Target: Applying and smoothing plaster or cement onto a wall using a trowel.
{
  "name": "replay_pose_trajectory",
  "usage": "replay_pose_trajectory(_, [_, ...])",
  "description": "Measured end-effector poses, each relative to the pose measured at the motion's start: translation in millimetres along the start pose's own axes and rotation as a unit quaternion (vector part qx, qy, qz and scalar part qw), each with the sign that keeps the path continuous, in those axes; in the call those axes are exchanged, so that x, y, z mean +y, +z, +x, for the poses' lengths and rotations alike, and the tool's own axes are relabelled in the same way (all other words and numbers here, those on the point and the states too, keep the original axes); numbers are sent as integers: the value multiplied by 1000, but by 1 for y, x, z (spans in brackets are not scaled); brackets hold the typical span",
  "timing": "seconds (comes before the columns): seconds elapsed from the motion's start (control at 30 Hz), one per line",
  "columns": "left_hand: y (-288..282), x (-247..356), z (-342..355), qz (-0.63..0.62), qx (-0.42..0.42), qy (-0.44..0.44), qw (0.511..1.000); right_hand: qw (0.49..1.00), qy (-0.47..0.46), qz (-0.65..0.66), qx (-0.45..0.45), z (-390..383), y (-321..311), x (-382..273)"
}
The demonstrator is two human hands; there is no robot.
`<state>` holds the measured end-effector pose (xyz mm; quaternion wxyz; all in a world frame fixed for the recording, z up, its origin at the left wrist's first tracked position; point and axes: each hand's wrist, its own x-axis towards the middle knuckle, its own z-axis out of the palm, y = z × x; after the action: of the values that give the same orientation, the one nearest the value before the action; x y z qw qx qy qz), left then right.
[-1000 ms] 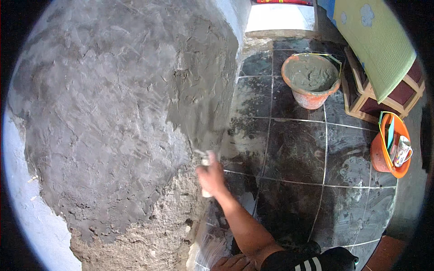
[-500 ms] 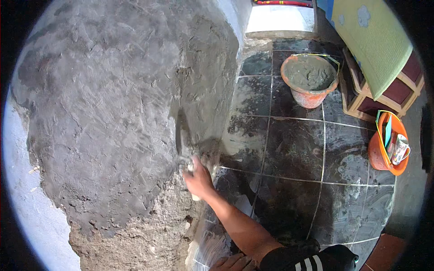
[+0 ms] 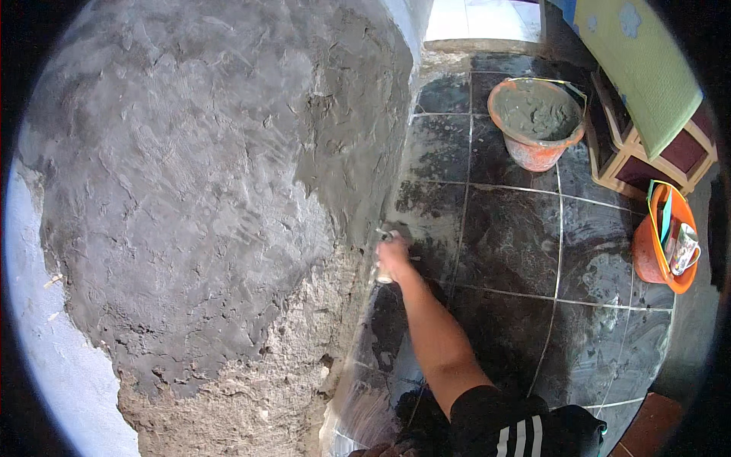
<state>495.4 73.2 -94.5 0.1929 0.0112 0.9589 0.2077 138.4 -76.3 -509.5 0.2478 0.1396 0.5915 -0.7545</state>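
Note:
My right hand (image 3: 392, 257) is closed around the pale handle (image 3: 384, 277) of a trowel, low by the corner where the wall meets the floor. The trowel's blade is hard to make out from here. To its left rises a wall covered with wet grey mortar (image 3: 190, 167), rough and ridged. Below the mortar, bare crumbly masonry (image 3: 282, 381) shows. What seems to be my left hand (image 3: 387, 451) peeks in at the bottom edge, dark and mostly cut off, its fingers unclear.
An orange bucket of grey mortar (image 3: 537, 156) stands on the dark floor tiles (image 3: 502, 236). Right of it, a smaller orange bucket (image 3: 649, 255) holds a patterned mug (image 3: 684, 251) and other items. Behind are a wooden-framed piece (image 3: 647, 164) and a leaning green mat (image 3: 647, 76).
My right hand has moved right and up with the trowel, off the wall face to the corner by the floor. The view has shifted slightly.

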Motion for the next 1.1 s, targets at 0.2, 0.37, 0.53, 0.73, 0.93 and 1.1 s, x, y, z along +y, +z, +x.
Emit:
replay_pose_trajectory(0.2, [5,-4,11,8,-28,4,1000,979,-147,-139,41,-66,47,-31])
replay_pose_trajectory(0.37, [9,-6,31,-21,-73,-12,997,976,-112,-142,-124,-184,24,-137])
replay_pose_trajectory(0.53, [12,-15,43,-26,-76,-7,997,970,-188,-104,-115,-196,9,-116])
replay_pose_trajectory(0.73, [2,-6,62,-58,-173,-81,980,998,47,-33,-13,-54,-29,-38])
replay_pose_trajectory(0.93, [15,-10,60,-75,-165,-138,974,996,-19,-92,0,-43,1,3])
replay_pose_trajectory(1.1, [30,-15,51,-73,-89,-117,986,979,-106,-173,-14,-104,22,-29])
